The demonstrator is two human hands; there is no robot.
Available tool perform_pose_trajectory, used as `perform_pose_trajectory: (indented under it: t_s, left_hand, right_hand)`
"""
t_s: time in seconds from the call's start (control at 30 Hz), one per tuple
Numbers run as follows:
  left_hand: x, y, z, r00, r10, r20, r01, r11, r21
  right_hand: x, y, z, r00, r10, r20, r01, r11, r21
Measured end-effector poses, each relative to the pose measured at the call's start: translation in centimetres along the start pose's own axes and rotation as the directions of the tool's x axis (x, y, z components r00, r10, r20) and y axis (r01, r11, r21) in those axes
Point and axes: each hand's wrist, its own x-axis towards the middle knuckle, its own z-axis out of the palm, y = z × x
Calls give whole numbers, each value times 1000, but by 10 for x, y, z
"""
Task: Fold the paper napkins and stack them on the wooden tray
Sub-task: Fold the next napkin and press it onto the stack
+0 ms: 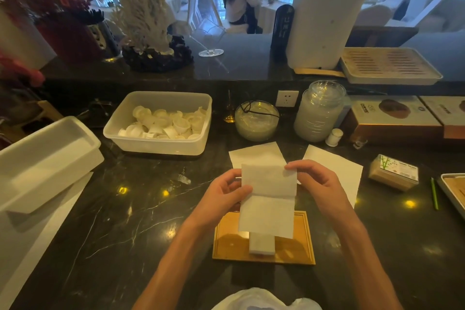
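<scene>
Here the left hand (224, 192) and right hand (315, 181) are apart, each pinching one side edge of the paper napkin (268, 199) held in the air between them. The napkin's long axis runs away from the person, with its crease crosswise. The wooden tray (229, 246) and folded stack (261, 245) lie directly beneath the hands, so placement probably needs only a straight descent

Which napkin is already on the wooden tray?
The small folded napkin on the wooden tray, beneath the held sheet; two others lie flat on the counter behind.
</scene>
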Motion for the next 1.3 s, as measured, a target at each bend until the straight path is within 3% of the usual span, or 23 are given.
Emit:
perform_pose_trajectory:
  t_s: [0.1,0.17,0.27,0.4,0.97,1.13,1.3]
  left_hand:
    - [2,-2,1,998,-12,-61,11,1000,-23]
    - [3,-3,1,996,-18,-87,14,999,-44]
    - [4,-5,2,991,-22,-133,16,999,-50]
    - [5,-7,2,987,-42,-155,32,998,-62]
    - [6,-7,-1,993,21,-120,-24,999,-27]
    - [3,-5,-2,993,-113,-46,105,983,-147]
    - [2,-6,-2,992,-122,-24,120,991,-63]
  right_hand:
    - [2,5,1,985,135,107,-149,979,141]
    - [1,9,3,965,220,140,-237,964,118]
    - [-6,15,10,956,263,129,-269,963,28]
    - [-9,16,16,946,297,133,-311,945,104]
    - [-7,20,12,979,203,13,-203,979,25]
    - [-8,16,9,987,160,24,-160,987,5]
    - [-7,17,7,987,140,80,-136,989,-54]
